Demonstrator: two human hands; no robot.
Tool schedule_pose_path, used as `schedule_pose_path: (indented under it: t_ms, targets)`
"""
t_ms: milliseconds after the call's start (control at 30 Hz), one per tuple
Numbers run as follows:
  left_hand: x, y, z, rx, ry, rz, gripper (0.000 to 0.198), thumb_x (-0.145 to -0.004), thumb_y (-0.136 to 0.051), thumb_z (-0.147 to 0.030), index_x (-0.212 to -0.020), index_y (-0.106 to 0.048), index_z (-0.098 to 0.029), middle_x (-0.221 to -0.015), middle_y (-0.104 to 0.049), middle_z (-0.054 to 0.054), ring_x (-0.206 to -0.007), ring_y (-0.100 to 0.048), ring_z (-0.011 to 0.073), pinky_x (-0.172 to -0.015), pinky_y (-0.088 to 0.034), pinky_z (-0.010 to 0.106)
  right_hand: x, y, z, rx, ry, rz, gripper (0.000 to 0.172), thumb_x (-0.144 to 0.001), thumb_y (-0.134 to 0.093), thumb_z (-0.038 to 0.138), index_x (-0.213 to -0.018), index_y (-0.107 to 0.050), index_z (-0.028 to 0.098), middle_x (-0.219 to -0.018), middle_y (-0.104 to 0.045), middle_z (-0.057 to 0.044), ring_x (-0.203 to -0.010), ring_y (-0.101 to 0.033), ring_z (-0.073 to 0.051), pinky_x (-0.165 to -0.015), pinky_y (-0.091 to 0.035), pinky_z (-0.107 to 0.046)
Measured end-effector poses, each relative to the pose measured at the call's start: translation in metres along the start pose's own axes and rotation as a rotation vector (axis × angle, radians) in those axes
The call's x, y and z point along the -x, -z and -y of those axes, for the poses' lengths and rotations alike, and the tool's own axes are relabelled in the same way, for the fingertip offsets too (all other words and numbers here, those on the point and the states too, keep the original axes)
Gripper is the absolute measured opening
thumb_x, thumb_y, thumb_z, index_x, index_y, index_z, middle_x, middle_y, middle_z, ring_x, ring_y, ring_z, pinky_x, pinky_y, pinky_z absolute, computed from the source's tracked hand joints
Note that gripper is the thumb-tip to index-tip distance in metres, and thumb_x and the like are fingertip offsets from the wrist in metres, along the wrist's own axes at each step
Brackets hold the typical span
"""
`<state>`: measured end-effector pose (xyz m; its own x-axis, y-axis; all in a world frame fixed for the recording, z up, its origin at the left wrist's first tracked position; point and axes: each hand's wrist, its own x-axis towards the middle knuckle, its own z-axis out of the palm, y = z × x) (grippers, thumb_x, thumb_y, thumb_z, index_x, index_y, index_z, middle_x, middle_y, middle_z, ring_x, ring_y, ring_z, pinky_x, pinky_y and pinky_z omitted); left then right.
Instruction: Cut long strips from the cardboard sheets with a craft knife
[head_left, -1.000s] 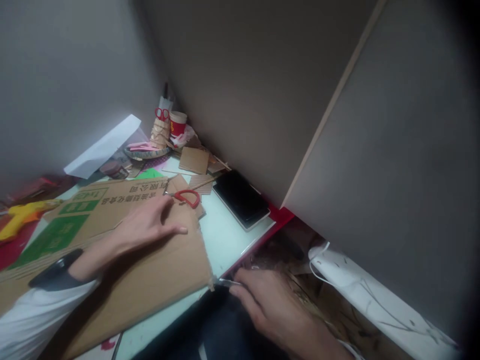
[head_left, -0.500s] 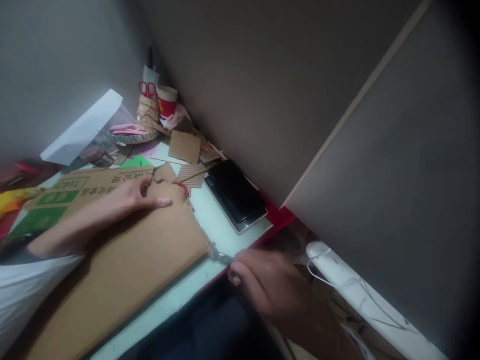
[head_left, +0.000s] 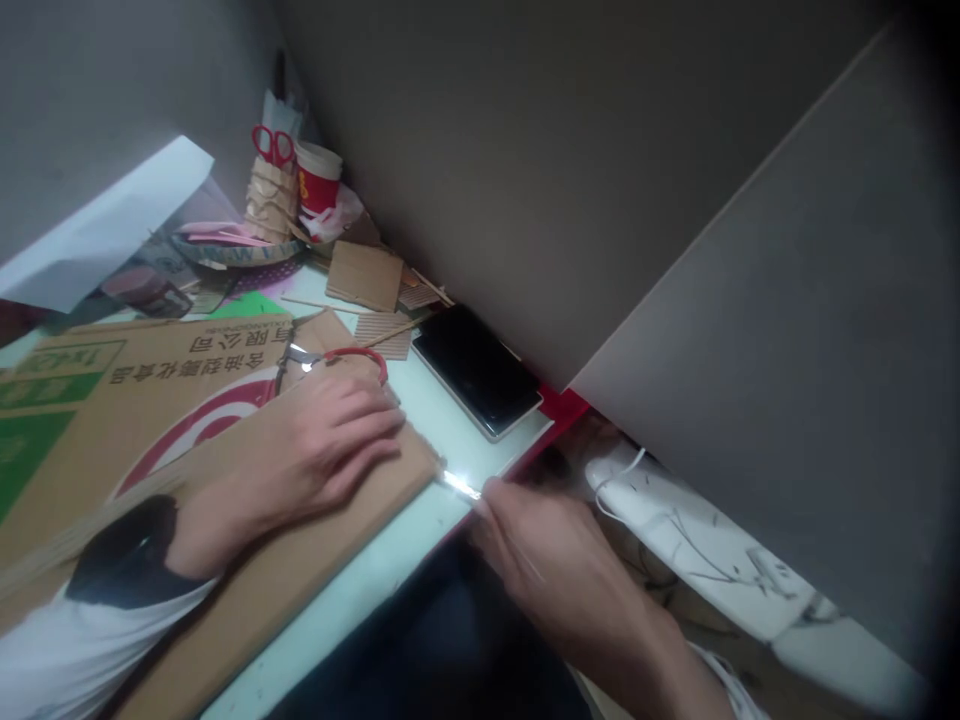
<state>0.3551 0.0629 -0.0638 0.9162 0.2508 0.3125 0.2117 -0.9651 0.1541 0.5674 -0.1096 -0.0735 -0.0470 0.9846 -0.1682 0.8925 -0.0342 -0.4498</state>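
Note:
A large sheet of brown cardboard (head_left: pixel 292 590), printed in green, red and black on its far part, lies across the table. My left hand (head_left: pixel 337 430) rests flat on it near its ragged right edge, fingers stretched out. My right hand (head_left: pixel 547 540) is closed around a knife, its handle hidden in my fingers. The shiny blade (head_left: pixel 459 485) points left and meets the cardboard's near right corner. Just beyond my left hand lies a pair of red-handled scissors (head_left: pixel 360 355), partly covered by that hand.
A black phone-like device (head_left: pixel 480 370) sits near the right wall. Cardboard scraps (head_left: pixel 365 275), a scissors holder (head_left: pixel 270 200), a red-and-white cup (head_left: pixel 319 185) and a woven tray (head_left: pixel 240 253) stand farther back. A white panel with dark lines (head_left: pixel 720 560) is at the lower right.
My left hand has moved right and nearer, flattening on the cardboard, and the scissors behind it now show more. The blade still meets the cardboard's corner. The view has shifted slightly.

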Motion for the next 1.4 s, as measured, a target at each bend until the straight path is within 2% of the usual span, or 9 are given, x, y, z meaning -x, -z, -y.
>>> schedule_pose_path:
  t_ms: [67, 200, 433, 667, 833, 933, 1100, 1300, 1400]
  targets:
    - [-0.002, -0.002, 0.001, 0.010, -0.014, 0.072, 0.025, -0.096, -0.056, -0.026, -0.121, -0.061, -0.023, -0.117, -0.062, 0.007, -0.109, -0.054, 0.0242, -0.096, -0.043, 0.044, 0.001, -0.005, 0.007, 0.021, -0.038, -0.013, 0.019, -0.099, -0.045, 0.019, -0.082, -0.053, 0.021, -0.068, -0.063, -0.001, -0.050, -0.053, -0.014, -0.051, -0.024, -0.029]
    - [-0.003, -0.006, 0.006, 0.067, -0.023, 0.095, 0.024, -0.101, -0.047, -0.031, -0.118, -0.063, -0.027, -0.116, -0.060, 0.005, -0.107, -0.050, 0.0232, -0.094, -0.038, 0.042, 0.006, -0.022, 0.013, 0.064, -0.080, -0.124, 0.022, -0.101, -0.038, 0.020, -0.090, -0.056, 0.019, -0.076, -0.067, -0.006, -0.063, -0.061, -0.018, -0.056, -0.031, -0.028]
    - [-0.003, -0.022, 0.010, 0.145, 0.016, 0.038, 0.027, -0.103, -0.036, -0.029, -0.109, -0.062, -0.025, -0.108, -0.057, 0.006, -0.098, -0.048, 0.0225, -0.088, -0.036, 0.042, 0.016, -0.034, 0.014, 0.121, -0.095, -0.267, 0.032, -0.103, -0.032, 0.029, -0.081, -0.054, 0.020, -0.068, -0.061, -0.001, -0.054, -0.051, -0.014, -0.054, -0.027, -0.027]
    - [-0.006, -0.025, 0.007, 0.191, 0.059, 0.040, 0.027, -0.102, -0.035, -0.026, -0.102, -0.062, -0.023, -0.105, -0.054, 0.007, -0.098, -0.045, 0.0238, -0.086, -0.036, 0.042, 0.006, -0.030, 0.019, 0.161, -0.090, -0.262, 0.027, -0.099, -0.036, 0.026, -0.080, -0.053, 0.020, -0.067, -0.062, -0.002, -0.051, -0.049, -0.015, -0.053, -0.023, -0.029]
    - [-0.007, -0.029, 0.007, 0.123, 0.080, 0.072, 0.025, -0.099, -0.037, -0.016, -0.101, -0.061, -0.023, -0.103, -0.054, 0.007, -0.099, -0.046, 0.0245, -0.087, -0.035, 0.042, 0.020, -0.043, 0.016, 0.132, -0.049, -0.272, 0.030, -0.103, -0.030, 0.025, -0.086, -0.054, 0.019, -0.070, -0.061, -0.002, -0.054, -0.054, -0.016, -0.055, -0.027, -0.030]
    - [-0.006, -0.028, 0.008, 0.099, 0.057, 0.068, 0.024, -0.099, -0.040, -0.017, -0.104, -0.062, -0.025, -0.105, -0.055, 0.005, -0.100, -0.047, 0.0243, -0.088, -0.035, 0.041, 0.025, -0.049, 0.012, 0.120, -0.039, -0.299, 0.032, -0.104, -0.028, 0.025, -0.084, -0.053, 0.020, -0.068, -0.059, -0.001, -0.052, -0.052, -0.016, -0.055, -0.028, -0.030]
    - [-0.005, -0.025, 0.012, 0.065, 0.024, 0.066, 0.021, -0.100, -0.041, -0.020, -0.106, -0.060, -0.027, -0.103, -0.055, 0.004, -0.097, -0.048, 0.0231, -0.086, -0.035, 0.040, 0.017, -0.047, 0.015, 0.148, -0.063, -0.264, 0.028, -0.104, -0.034, 0.027, -0.086, -0.054, 0.021, -0.072, -0.064, -0.002, -0.055, -0.055, -0.017, -0.054, -0.026, -0.031]
    - [-0.008, -0.026, 0.011, 0.062, 0.039, 0.062, 0.021, -0.099, -0.041, -0.018, -0.102, -0.060, -0.025, -0.099, -0.054, 0.004, -0.094, -0.047, 0.0216, -0.083, -0.034, 0.038, 0.025, -0.051, 0.017, 0.217, 0.021, -0.316, 0.027, -0.100, -0.038, 0.019, -0.077, -0.052, 0.021, -0.061, -0.058, -0.001, -0.046, -0.053, -0.018, -0.050, -0.020, -0.033]
    - [-0.008, -0.025, 0.010, 0.058, 0.038, 0.060, 0.019, -0.100, -0.041, -0.019, -0.102, -0.060, -0.025, -0.099, -0.054, 0.003, -0.093, -0.046, 0.0215, -0.083, -0.034, 0.038, 0.023, -0.049, 0.017, 0.227, 0.030, -0.336, 0.024, -0.099, -0.041, 0.020, -0.079, -0.052, 0.021, -0.064, -0.060, 0.000, -0.046, -0.054, -0.018, -0.049, -0.019, -0.033]
